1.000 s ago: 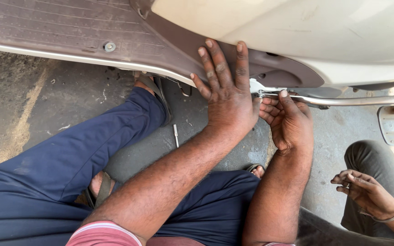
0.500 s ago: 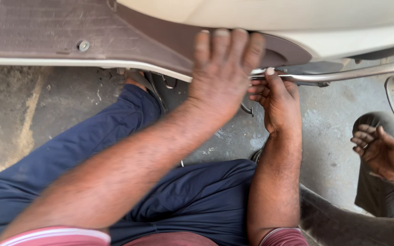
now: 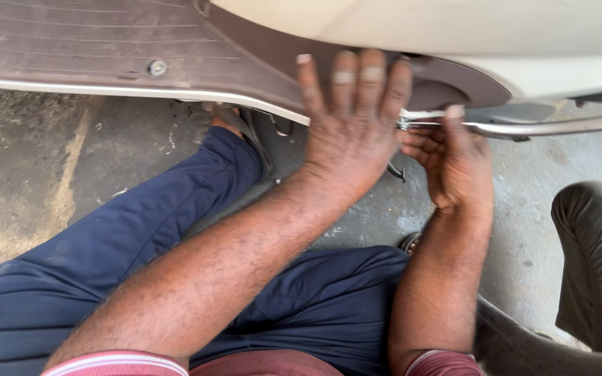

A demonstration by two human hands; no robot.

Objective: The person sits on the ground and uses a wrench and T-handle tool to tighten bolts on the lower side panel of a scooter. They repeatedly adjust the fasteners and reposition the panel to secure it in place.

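Nearest the camera, the person's navy trouser legs (image 3: 141,237) stretch over the stained concrete floor (image 3: 29,181), and one olive-clad knee (image 3: 597,244) of another person sits at the right. The left hand (image 3: 350,132) lies spread flat, fingers wide, against the brown scooter footboard (image 3: 92,42) with its single screw (image 3: 156,67). The right hand (image 3: 454,160) curls closed around one chrome bar (image 3: 552,127) under the cream body panel (image 3: 468,28).

Even daylight; soft shadows; sharp focus
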